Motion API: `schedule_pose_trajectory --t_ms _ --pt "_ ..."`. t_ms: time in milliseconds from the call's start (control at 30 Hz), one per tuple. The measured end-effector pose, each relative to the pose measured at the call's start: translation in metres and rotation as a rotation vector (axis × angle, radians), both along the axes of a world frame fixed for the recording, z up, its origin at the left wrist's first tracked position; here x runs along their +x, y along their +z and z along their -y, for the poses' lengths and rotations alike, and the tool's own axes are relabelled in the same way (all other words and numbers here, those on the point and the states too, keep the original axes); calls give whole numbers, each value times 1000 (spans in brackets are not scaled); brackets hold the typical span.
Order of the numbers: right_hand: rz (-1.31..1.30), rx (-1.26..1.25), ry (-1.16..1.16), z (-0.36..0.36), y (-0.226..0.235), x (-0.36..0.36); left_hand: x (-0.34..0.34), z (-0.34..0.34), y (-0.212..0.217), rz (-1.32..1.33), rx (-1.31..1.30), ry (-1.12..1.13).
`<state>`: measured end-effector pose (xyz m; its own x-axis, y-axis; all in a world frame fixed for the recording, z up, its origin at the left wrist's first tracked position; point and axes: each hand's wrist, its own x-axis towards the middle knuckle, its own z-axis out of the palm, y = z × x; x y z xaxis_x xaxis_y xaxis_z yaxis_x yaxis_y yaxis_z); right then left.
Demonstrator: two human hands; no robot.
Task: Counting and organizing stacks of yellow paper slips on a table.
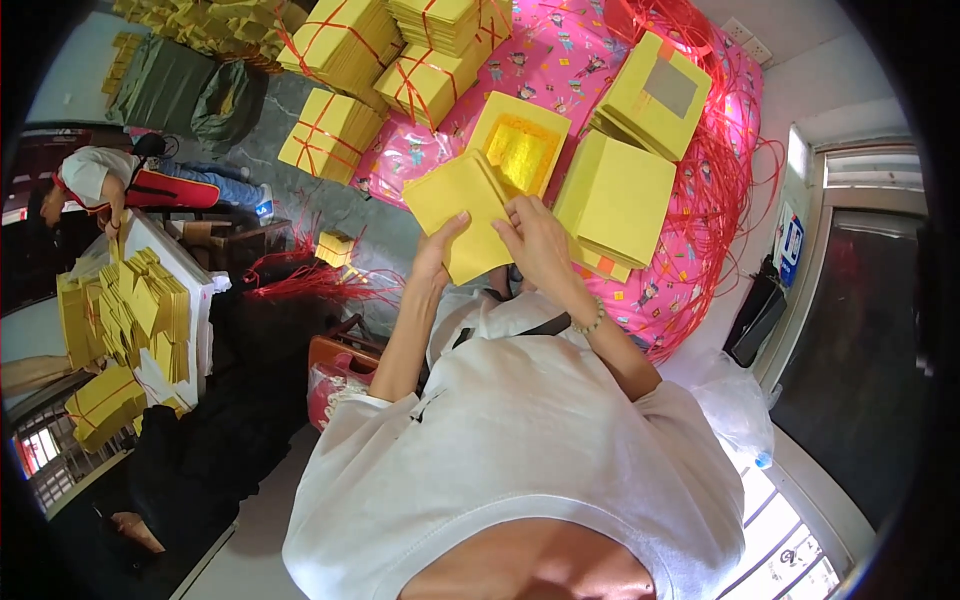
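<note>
Both hands hold a yellow sheaf (465, 215) in the middle, just above the lap: the left hand (437, 255) grips its lower edge, and the right hand (535, 240) has its fingers (505, 232) pinched on the top sheets. To do this well, keep the edges square and lift one sheet at a time. Just beyond lies a gold-foil sheet (520, 152). To the right are loose stacks (615, 195) on a pink cloth (560, 60), perhaps a bed. Far left lie red-tied bundles (330, 135).

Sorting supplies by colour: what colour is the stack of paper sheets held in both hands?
Yellow. The paper stack sits between the left hand and right hand, clearest in the head view.
</note>
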<state>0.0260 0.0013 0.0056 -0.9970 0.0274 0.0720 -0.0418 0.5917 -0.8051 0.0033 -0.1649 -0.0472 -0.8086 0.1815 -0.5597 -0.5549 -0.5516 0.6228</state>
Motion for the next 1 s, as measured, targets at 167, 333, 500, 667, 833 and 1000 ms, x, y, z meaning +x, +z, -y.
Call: schedule_pose_trajectory --t_ms 167,333,500,667,833,1000 --pt "62 63 7 -2 -17 -7 -1 5 -25 63 34 -49" --pt "312 -285 31 -13 -32 -22 -6 15 -43 170 116 -33" --pt "307 -371 98 -50 -27 -53 -5 22 -66 170 108 0" --pt "92 -114 -11 -82 -11 -124 -3 19 -61 137 82 -17" --pt "495 -9 13 -90 -60 -187 -2 19 -72 76 42 -28" --pt "657 95 155 -85 -94 -200 13 35 -40 101 188 117"
